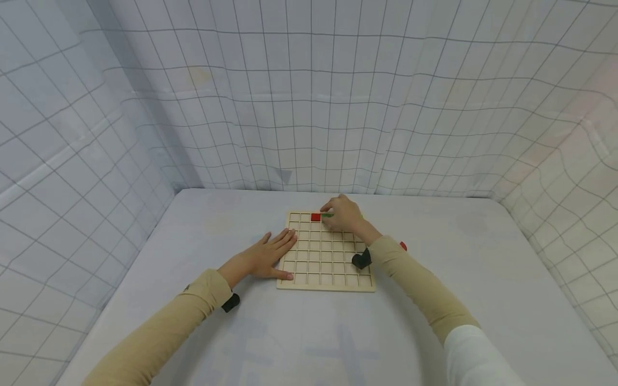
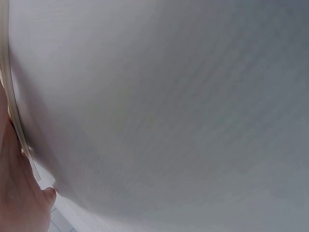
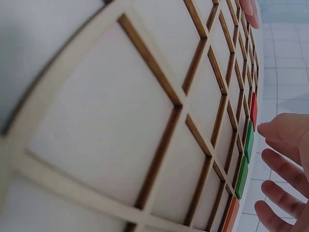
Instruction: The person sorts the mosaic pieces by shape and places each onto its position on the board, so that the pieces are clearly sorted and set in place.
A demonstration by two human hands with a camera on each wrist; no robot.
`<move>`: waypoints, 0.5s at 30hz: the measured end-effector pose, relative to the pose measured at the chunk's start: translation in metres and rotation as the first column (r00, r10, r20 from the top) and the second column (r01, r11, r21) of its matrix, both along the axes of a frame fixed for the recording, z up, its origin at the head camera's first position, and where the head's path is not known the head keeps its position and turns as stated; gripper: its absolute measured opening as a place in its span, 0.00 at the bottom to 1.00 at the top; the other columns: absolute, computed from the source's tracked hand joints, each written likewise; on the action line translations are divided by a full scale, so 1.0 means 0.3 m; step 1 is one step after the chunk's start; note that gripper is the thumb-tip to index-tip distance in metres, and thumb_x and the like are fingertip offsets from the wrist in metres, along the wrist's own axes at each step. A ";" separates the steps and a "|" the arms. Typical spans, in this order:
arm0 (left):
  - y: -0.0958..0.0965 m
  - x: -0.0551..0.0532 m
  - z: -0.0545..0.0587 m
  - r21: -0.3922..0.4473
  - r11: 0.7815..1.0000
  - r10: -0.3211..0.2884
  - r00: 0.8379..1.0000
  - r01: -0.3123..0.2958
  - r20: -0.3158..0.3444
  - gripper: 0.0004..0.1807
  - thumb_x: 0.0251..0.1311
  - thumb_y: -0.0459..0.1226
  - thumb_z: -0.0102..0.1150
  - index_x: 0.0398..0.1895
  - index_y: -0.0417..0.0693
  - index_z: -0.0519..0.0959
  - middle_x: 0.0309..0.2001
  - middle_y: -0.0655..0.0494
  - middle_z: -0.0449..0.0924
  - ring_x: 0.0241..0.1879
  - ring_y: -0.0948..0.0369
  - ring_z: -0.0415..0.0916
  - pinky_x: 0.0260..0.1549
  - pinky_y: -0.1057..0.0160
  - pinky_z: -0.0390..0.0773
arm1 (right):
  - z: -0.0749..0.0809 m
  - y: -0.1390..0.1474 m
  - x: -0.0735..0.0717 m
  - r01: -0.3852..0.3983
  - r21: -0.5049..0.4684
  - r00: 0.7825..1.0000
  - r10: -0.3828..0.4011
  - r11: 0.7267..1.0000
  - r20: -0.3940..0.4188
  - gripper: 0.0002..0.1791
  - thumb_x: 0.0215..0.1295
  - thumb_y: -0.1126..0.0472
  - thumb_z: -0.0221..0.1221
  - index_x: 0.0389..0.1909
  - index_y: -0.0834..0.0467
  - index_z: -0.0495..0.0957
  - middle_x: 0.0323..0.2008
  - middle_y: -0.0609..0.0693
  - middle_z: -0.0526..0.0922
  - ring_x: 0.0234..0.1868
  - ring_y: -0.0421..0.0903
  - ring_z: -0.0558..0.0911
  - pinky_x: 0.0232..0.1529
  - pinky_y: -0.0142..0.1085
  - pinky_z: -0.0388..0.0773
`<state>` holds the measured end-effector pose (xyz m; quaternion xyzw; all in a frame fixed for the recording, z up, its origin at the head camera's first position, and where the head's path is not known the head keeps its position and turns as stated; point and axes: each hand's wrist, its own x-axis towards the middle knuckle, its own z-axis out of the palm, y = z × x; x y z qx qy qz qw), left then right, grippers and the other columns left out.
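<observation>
A pale wooden grid board (image 1: 314,257) lies on the white table. My left hand (image 1: 270,257) rests on its left edge, fingers spread; the left wrist view catches only part of that hand beside the board's edge. Over the far row is my right hand (image 1: 345,214), its fingertips right by a green tile (image 1: 327,215). Left of that tile sits a red tile (image 1: 315,217). Seen from the right wrist, the fingers are loosely bent, one fingertip close to the green tile. A second green tile (image 3: 242,179) and an orange tile (image 3: 231,212) continue the row.
Something red (image 1: 403,246) shows on the table behind the right sleeve, mostly hidden. White grid-patterned curtains (image 1: 309,107) hang behind and at both sides of the table (image 1: 289,332). Black wrist devices (image 1: 230,303) stick out by both forearms.
</observation>
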<state>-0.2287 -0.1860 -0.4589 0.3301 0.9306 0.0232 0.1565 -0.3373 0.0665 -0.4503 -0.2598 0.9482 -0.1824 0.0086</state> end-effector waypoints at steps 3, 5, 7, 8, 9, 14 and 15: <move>-0.001 -0.003 -0.003 0.004 1.000 -0.004 1.000 0.004 0.003 0.57 0.59 0.68 0.48 0.77 0.42 0.39 0.78 0.45 0.32 0.77 0.48 0.31 0.70 0.36 0.42 | 0.004 0.019 0.004 0.001 -0.024 1.000 -0.001 1.000 -0.018 0.14 0.62 0.54 0.63 0.47 0.51 0.85 0.50 0.50 0.84 0.59 0.56 0.74 0.35 0.42 0.80; -0.001 -0.003 -0.004 0.005 1.000 -0.005 1.000 0.005 0.004 0.57 0.59 0.67 0.48 0.77 0.42 0.38 0.78 0.45 0.32 0.77 0.48 0.31 0.70 0.36 0.42 | 0.005 0.034 0.007 0.003 -0.036 0.999 -0.004 0.999 -0.033 0.14 0.62 0.54 0.63 0.47 0.52 0.85 0.49 0.51 0.85 0.57 0.56 0.75 0.32 0.41 0.80; -0.001 -0.004 -0.006 0.011 1.000 -0.006 1.000 0.006 0.004 0.57 0.59 0.67 0.49 0.77 0.42 0.39 0.78 0.44 0.32 0.77 0.47 0.31 0.70 0.36 0.42 | 0.006 0.050 0.009 0.015 -0.043 0.999 -0.017 0.999 -0.038 0.14 0.61 0.54 0.63 0.46 0.52 0.85 0.49 0.50 0.85 0.57 0.56 0.75 0.30 0.39 0.78; -0.001 -0.003 -0.005 0.012 1.000 -0.005 1.000 0.005 0.004 0.57 0.59 0.67 0.49 0.77 0.42 0.39 0.78 0.45 0.32 0.77 0.48 0.31 0.70 0.36 0.42 | 0.006 0.058 0.010 0.024 -0.041 0.999 -0.025 0.999 -0.042 0.14 0.61 0.54 0.63 0.46 0.52 0.85 0.49 0.50 0.85 0.58 0.56 0.75 0.29 0.38 0.78; -0.001 -0.003 -0.005 0.014 1.000 -0.004 1.000 0.004 0.000 0.57 0.59 0.67 0.49 0.77 0.42 0.39 0.78 0.45 0.32 0.77 0.48 0.31 0.70 0.36 0.42 | 0.007 0.066 0.012 0.034 -0.046 0.999 -0.036 0.998 -0.040 0.13 0.61 0.55 0.63 0.46 0.52 0.85 0.49 0.50 0.85 0.58 0.56 0.75 0.29 0.38 0.77; -0.001 0.002 0.000 0.013 1.000 -0.002 1.000 0.002 -0.006 0.56 0.59 0.66 0.50 0.77 0.42 0.39 0.78 0.45 0.33 0.77 0.48 0.32 0.70 0.36 0.42 | 0.012 0.107 0.022 0.079 -0.078 0.997 -0.081 0.994 -0.017 0.12 0.61 0.57 0.62 0.46 0.51 0.86 0.49 0.49 0.84 0.55 0.53 0.75 0.30 0.38 0.75; -0.001 0.002 -0.001 0.012 1.000 -0.001 1.000 0.001 -0.004 0.56 0.59 0.66 0.50 0.77 0.42 0.39 0.78 0.45 0.33 0.77 0.48 0.32 0.70 0.36 0.42 | 0.013 0.117 0.025 0.084 -0.091 0.996 -0.086 0.992 -0.015 0.12 0.61 0.57 0.62 0.46 0.52 0.86 0.49 0.50 0.84 0.56 0.54 0.74 0.31 0.39 0.76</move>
